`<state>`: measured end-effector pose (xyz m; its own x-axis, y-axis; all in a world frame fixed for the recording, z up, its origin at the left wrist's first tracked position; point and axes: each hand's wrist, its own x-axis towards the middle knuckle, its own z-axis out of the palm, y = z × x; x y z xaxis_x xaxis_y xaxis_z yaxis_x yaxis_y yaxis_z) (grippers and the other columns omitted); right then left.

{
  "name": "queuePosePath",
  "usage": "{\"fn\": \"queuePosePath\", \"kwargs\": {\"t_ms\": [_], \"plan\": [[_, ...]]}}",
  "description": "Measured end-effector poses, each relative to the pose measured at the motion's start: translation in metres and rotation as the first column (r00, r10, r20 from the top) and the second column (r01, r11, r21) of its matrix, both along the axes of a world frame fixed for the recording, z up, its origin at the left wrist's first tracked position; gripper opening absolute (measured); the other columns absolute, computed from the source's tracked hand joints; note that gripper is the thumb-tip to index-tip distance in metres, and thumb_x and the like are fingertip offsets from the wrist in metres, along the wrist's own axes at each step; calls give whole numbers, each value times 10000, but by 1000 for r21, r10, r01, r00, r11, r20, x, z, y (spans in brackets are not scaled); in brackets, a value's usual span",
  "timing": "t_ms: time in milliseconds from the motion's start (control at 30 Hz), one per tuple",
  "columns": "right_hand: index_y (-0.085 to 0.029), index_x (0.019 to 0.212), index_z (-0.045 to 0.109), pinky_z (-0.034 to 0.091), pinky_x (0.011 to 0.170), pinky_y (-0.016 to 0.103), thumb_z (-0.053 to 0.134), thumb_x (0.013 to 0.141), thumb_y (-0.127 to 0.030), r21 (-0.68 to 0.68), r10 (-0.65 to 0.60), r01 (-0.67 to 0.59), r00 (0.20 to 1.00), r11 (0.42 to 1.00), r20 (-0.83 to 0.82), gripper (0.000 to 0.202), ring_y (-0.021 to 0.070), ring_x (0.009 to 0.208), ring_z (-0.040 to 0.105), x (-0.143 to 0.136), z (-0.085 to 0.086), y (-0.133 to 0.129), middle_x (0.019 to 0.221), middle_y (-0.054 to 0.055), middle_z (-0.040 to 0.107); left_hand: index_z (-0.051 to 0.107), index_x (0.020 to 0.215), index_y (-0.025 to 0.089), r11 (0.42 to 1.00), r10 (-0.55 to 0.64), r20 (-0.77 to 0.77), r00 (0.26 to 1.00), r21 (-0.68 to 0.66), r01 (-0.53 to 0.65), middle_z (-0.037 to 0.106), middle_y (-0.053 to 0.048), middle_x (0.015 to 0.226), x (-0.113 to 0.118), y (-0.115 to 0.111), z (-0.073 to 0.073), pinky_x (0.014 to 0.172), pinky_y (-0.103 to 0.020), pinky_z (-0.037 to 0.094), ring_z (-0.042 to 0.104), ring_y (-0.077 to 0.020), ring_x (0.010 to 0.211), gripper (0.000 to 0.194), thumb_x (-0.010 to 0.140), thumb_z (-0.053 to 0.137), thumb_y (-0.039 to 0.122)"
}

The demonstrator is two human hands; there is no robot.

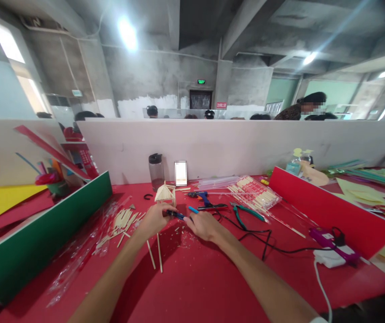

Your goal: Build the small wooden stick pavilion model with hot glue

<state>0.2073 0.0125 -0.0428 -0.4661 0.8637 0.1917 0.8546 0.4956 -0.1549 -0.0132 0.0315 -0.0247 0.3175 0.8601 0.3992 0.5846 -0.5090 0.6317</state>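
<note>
My right hand (204, 225) is closed around a dark hand tool with blue handles (178, 215), which looks like pliers or cutters. My left hand (160, 217) is closed at the tool's dark end, and what its fingers pinch is hidden. Just behind my left hand stands a small stick-built hut (164, 194) with a sloped roof. Two thin wooden sticks (159, 255) lie below my left hand on the red tabletop (192, 287). Small cut bits (182, 237) are scattered under the tool.
Loose sticks (125, 222) lie left, packaged sticks (253, 193) right. Behind my right hand are a blue glue gun (201, 196) and green-handled pliers (250, 213). A black cord (286, 247) reaches a purple power strip (330, 244). Green (51, 233) and red (330, 211) boards flank the area; a bottle (156, 172) stands behind.
</note>
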Motion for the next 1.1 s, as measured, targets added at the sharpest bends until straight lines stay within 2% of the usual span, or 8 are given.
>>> {"fn": "queuePosePath", "kwargs": {"t_ms": [167,333,667,900,1100], "plan": [[-139,996,680,465,726,335,164,1013,-515,9,-19,19,1000,1000,13,638,292,820,704,-4,-5,1,887,166,730,777,895,247,999,-34,-22,999,5,34,758,-64,916,-6,6,-7,806,-307,517,675,-209,832,200,748,642,245],[-132,995,686,475,737,336,165,1012,-518,9,-32,32,999,999,24,649,291,835,705,-6,-7,3,891,175,731,779,892,243,999,-43,22,999,-2,43,756,-75,915,-9,11,-12,825,-326,521,673,-223,847,197,724,677,257],[-123,985,700,472,776,346,191,1004,-548,32,-77,76,997,997,30,663,296,869,701,-7,-3,1,896,194,728,773,887,252,999,-12,-12,1000,33,13,740,-69,961,-7,2,1,870,-336,509,660,-228,913,227,721,637,178],[-133,945,716,469,748,348,175,993,-580,65,-124,121,992,990,33,703,295,838,704,-7,-1,-3,871,192,729,767,915,239,998,-30,-13,999,58,30,737,-70,964,-7,2,1,866,-330,506,659,-220,902,241,739,618,169],[-121,927,731,461,767,346,165,1002,-557,59,-86,85,996,995,26,718,287,845,703,-6,-1,-4,872,197,734,764,918,238,998,-20,-45,999,52,23,736,-66,962,-6,1,2,849,-321,505,658,-213,893,255,749,595,150]]}}
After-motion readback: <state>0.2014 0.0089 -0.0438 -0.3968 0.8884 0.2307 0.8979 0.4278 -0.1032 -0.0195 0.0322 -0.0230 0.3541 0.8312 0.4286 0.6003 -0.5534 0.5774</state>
